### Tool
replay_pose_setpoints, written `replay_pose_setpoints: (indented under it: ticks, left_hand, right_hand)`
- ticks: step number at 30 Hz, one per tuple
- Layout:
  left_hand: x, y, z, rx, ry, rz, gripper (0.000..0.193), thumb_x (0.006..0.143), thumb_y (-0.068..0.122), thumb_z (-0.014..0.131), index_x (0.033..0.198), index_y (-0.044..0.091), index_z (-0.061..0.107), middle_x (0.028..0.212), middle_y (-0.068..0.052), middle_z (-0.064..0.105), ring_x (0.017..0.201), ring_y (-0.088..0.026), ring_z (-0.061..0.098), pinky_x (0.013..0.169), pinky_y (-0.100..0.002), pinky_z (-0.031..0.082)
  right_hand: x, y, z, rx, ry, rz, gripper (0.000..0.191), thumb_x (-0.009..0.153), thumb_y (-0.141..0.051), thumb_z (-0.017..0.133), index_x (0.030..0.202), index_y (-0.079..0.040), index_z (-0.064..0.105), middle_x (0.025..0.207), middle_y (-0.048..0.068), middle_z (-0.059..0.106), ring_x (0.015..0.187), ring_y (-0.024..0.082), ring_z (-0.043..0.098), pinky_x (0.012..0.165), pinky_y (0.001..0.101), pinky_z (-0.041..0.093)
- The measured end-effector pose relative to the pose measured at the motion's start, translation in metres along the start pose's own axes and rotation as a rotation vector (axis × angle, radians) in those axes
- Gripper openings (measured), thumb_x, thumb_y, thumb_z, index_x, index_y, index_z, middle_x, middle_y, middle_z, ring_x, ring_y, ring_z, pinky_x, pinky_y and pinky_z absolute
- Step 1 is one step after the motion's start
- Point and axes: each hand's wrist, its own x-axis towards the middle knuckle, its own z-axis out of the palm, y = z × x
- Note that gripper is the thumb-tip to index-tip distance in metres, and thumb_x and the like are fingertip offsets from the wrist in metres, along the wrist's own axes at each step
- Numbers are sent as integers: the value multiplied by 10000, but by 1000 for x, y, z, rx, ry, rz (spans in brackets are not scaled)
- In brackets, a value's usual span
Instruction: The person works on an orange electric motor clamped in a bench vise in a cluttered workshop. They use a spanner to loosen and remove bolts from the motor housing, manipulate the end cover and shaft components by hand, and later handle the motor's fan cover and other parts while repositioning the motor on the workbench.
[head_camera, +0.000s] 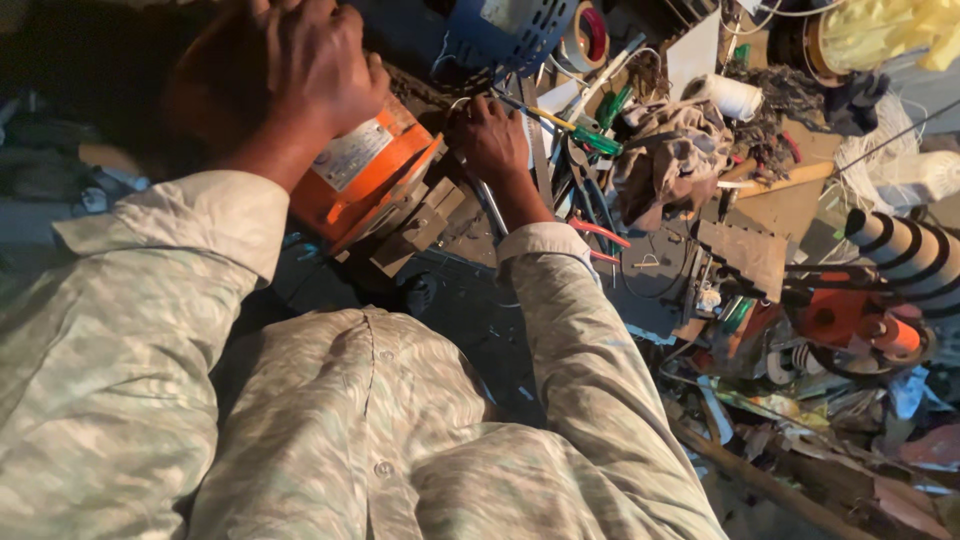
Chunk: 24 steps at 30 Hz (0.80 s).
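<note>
An orange motor body (365, 175) with a pale label lies on a cluttered workbench. My left hand (300, 70) rests over its top end, fingers curled down on the casing. My right hand (490, 135) is closed at the motor's right side, gripping a thin metal tool (490, 205) whose shaft runs down past my wrist. Grey metal brackets (420, 225) stick out under the motor. Both arms wear pale patterned sleeves.
Right of my hands lie green-handled screwdrivers (600, 135), a crumpled rag (665, 155), a white tape roll (725, 95), red-handled pliers (600, 235) and cardboard pieces (745, 250). A blue motor housing (510, 30) sits above. A black-and-white striped coil (905, 250) and orange parts crowd the right edge.
</note>
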Motion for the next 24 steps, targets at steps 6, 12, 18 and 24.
replay_pose_setpoints:
  ticks: [6, 12, 18, 24]
  left_hand:
    - [3, 4, -1, 19, 13, 27, 225, 813, 232, 750, 819, 25, 662, 1098, -201, 615, 1203, -380, 531, 1119, -582, 329]
    - [2, 3, 6, 49, 27, 18, 262, 820, 264, 746, 855, 16, 669, 1097, -212, 615, 1204, -373, 524, 1151, -596, 313]
    - [1, 0, 23, 48, 34, -4, 361, 804, 308, 742, 976, -5, 685, 1153, -213, 619, 1194, -391, 534, 1053, -558, 358]
    - [2, 0, 26, -14, -23, -28, 331, 850, 297, 719, 994, 1, 682, 1140, -230, 622, 1182, -406, 554, 1029, -553, 376]
  right_hand:
    - [7, 4, 0, -81, -18, -48, 254, 924, -248, 596, 1155, -190, 682, 1149, 83, 612, 1153, 284, 575, 865, 492, 429]
    - [-4, 4, -17, -6, -3, 106, 191, 1055, -253, 492, 1181, -137, 576, 1035, 116, 725, 962, 324, 690, 944, 558, 436]
    - [-73, -8, -95, 412, 398, 111, 196, 985, -159, 628, 1167, -85, 622, 921, 115, 742, 787, 285, 738, 644, 416, 577]
    - [-143, -41, -58, 547, 479, 139, 97, 1069, -187, 566, 1081, -102, 613, 784, 80, 646, 656, 223, 627, 587, 373, 472]
